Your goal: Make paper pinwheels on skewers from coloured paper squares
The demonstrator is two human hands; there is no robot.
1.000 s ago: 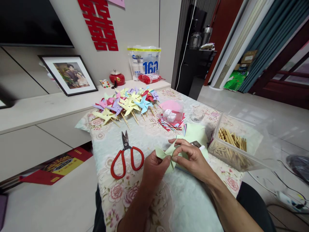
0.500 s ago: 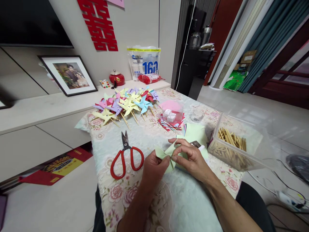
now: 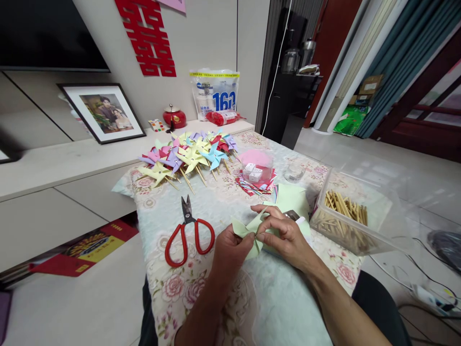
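A pale green paper pinwheel [image 3: 253, 226], its blades folded in toward the middle, is held between my two hands above the table. My left hand [image 3: 231, 249] pinches it from the left, thumb pressed near the centre. From the other side, my right hand [image 3: 286, 235] has thumb and forefinger closed at the pinwheel's centre; whatever small part may be there is hidden. Pale green paper sheets [image 3: 293, 194] lie beyond my right hand, with a dark object partly covered by it. Left of my hands lie scissors [image 3: 188, 230] with red handles, blades pointing away.
Finished pinwheels [image 3: 192, 158] on sticks are heaped at the table's far left. A clear tub with a pink lid [image 3: 256, 163] sits on patterned paper. A plastic box [image 3: 338, 221] of wooden sticks stands at the right edge, near a small clear container [image 3: 294, 173].
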